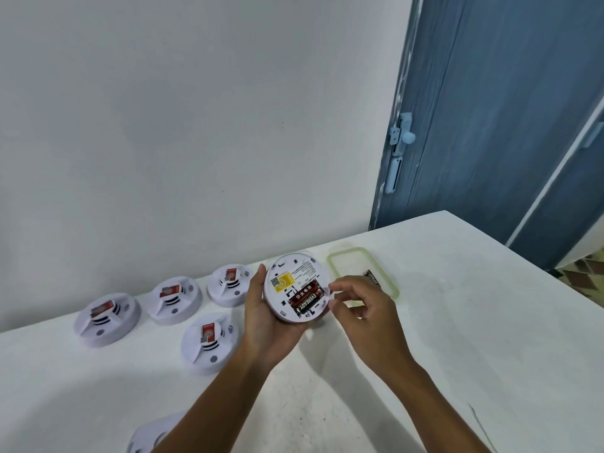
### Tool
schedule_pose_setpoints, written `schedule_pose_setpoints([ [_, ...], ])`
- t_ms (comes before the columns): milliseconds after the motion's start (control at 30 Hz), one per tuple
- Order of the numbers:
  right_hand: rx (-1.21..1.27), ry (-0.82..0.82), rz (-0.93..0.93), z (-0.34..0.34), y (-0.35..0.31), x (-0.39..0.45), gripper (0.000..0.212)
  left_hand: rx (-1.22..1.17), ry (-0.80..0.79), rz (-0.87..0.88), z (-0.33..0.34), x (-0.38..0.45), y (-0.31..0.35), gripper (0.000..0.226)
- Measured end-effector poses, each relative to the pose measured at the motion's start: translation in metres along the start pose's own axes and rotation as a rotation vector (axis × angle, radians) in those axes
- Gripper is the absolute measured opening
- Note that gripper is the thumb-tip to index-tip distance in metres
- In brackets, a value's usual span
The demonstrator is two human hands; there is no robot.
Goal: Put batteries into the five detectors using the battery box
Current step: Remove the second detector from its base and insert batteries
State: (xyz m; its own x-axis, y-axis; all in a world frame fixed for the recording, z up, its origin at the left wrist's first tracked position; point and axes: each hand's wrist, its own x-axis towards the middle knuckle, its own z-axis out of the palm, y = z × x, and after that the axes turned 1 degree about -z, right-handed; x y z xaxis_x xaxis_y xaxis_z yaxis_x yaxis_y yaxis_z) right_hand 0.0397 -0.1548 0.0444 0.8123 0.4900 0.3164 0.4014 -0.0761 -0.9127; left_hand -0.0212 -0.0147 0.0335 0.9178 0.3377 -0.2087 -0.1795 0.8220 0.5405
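Cradling an upturned detector (295, 287) above the bench's middle, the left hand (261, 322) curls round its rim while the right hand (362, 310), fingertips pinched, touches its edge. Two batteries (305, 297) sit seated inside. Four detectors (209, 341) stand face-up toward the far-left edge, apparently finished; the battery box (362, 276) holds one cell.

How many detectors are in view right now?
5 whole: four on the table at left, one held in the left hand. A cut-off white shape may be another.

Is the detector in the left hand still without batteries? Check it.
No: the detector held in the left hand shows red and black batteries in its open back.
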Motion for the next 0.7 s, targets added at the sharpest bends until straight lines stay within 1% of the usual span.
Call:
schedule_pose_setpoints([
  [233, -0.004, -0.029, -0.016, 0.003, -0.005, -0.001, 0.025, -0.042, 0.024, 0.007, 0.001, -0.007, 0.0, 0.063],
  [533, -0.035, -0.045, -0.011, -0.014, 0.011, 0.012, 0.022, -0.067, -0.037, -0.023, 0.014, 0.009, -0.016, 0.062],
  [700, -0.033, -0.058, -0.002, -0.036, 0.029, 0.035, 0.018, -0.046, 0.037, 0.008, 0.034, 0.037, -0.035, 0.06],
])
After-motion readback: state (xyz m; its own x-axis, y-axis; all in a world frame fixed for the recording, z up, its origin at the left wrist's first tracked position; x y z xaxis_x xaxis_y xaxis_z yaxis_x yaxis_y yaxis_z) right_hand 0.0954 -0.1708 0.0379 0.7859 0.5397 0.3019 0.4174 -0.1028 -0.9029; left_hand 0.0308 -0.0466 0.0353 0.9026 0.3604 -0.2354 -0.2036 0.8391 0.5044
